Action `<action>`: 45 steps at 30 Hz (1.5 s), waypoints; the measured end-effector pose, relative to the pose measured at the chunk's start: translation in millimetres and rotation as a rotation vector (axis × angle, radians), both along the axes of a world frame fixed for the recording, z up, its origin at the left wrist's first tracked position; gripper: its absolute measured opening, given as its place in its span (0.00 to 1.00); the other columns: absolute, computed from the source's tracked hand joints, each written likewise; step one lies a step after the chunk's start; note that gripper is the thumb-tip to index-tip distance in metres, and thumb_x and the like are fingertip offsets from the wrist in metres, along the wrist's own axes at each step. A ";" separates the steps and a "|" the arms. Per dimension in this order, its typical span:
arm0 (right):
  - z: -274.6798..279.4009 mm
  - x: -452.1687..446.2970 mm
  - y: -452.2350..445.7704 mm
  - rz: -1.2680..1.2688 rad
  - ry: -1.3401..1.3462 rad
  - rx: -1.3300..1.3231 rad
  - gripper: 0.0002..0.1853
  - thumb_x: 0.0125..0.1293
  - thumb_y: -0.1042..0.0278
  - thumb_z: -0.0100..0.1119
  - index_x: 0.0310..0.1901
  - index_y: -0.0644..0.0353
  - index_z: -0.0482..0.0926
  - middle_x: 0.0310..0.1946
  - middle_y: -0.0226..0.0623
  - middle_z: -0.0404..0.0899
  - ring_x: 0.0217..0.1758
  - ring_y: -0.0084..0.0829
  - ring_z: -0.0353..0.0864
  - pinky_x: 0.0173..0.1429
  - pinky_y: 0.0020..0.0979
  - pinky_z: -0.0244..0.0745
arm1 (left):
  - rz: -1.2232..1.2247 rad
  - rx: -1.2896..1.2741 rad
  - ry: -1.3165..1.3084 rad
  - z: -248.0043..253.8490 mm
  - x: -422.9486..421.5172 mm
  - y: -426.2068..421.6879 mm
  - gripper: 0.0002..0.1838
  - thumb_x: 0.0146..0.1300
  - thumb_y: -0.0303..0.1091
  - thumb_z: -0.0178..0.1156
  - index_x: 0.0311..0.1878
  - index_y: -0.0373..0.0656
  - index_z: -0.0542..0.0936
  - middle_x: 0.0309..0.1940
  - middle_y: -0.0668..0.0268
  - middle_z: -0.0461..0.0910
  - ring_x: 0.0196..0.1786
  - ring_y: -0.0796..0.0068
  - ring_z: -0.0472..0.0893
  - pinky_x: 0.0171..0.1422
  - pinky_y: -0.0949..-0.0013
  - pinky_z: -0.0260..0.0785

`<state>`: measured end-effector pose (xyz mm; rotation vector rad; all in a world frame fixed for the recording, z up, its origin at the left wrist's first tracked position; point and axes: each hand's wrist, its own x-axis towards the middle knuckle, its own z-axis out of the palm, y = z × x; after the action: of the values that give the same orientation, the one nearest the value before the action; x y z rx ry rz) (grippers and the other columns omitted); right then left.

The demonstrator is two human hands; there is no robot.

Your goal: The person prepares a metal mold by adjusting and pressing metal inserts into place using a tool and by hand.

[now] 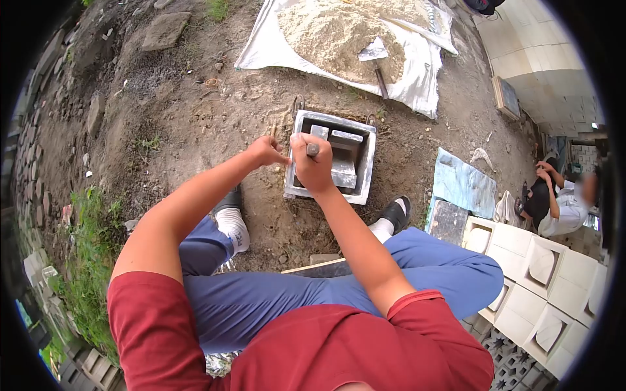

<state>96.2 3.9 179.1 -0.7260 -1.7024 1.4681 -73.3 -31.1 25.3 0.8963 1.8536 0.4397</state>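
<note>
A square metal mould (370, 153) with raised blocks inside stands on the dirt between my feet. My right hand (313, 163) is over its left part, closed around a tool handle (313, 150) seen end-on; the rest of that tool is hidden beneath the hand. Just outside the mould's left wall is my left hand (268, 152), its thumb and fingers brought together near the rim. Whether anything small is between those fingers cannot be made out. Wire loops stick out at the mould's far corners.
Beyond the mould, a white sheet (261, 49) bears a pale powder heap (326, 32) and a trowel (374, 53). Light cast blocks (521, 313) and a blue sheet (464, 186) lie at right. Another person (561, 208) sits farther right. Grass (91, 274) grows at left.
</note>
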 end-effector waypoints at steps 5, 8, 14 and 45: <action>-46.9 -2.3 0.4 0.154 -0.023 0.142 0.22 0.76 0.69 0.53 0.21 0.64 0.67 0.15 0.26 0.64 0.21 0.17 0.59 0.26 0.31 0.55 | -0.064 0.026 0.152 -0.7 0.8 4.2 0.40 0.36 0.55 0.85 0.54 0.48 0.85 0.49 0.54 0.86 0.53 0.57 0.86 0.58 0.60 0.78; -27.3 4.2 10.6 0.130 -0.042 0.022 0.23 0.77 0.68 0.53 0.20 0.63 0.67 0.15 0.25 0.64 0.20 0.17 0.60 0.25 0.30 0.56 | -0.097 0.025 0.209 11.6 4.5 0.1 0.42 0.35 0.58 0.85 0.55 0.47 0.84 0.52 0.52 0.85 0.55 0.55 0.85 0.61 0.61 0.78; -49.7 25.8 6.5 0.194 -0.031 0.031 0.20 0.75 0.68 0.54 0.22 0.67 0.69 0.16 0.32 0.64 0.21 0.20 0.61 0.26 0.32 0.58 | -0.028 0.050 -0.082 4.0 15.6 1.2 0.27 0.51 0.42 0.82 0.47 0.33 0.84 0.49 0.52 0.86 0.53 0.62 0.87 0.59 0.61 0.80; -35.5 14.4 6.0 0.095 -0.070 0.021 0.21 0.74 0.68 0.53 0.20 0.63 0.67 0.15 0.27 0.64 0.20 0.17 0.61 0.26 0.29 0.56 | 0.179 -0.054 -0.768 2.3 11.3 -8.1 0.08 0.65 0.25 0.71 0.44 0.36 0.82 0.39 0.61 0.86 0.42 0.66 0.88 0.50 0.59 0.87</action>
<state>110.7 9.9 143.6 -0.7010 -1.8254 1.5030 -62.0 -39.2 27.6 0.4256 1.2250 0.7219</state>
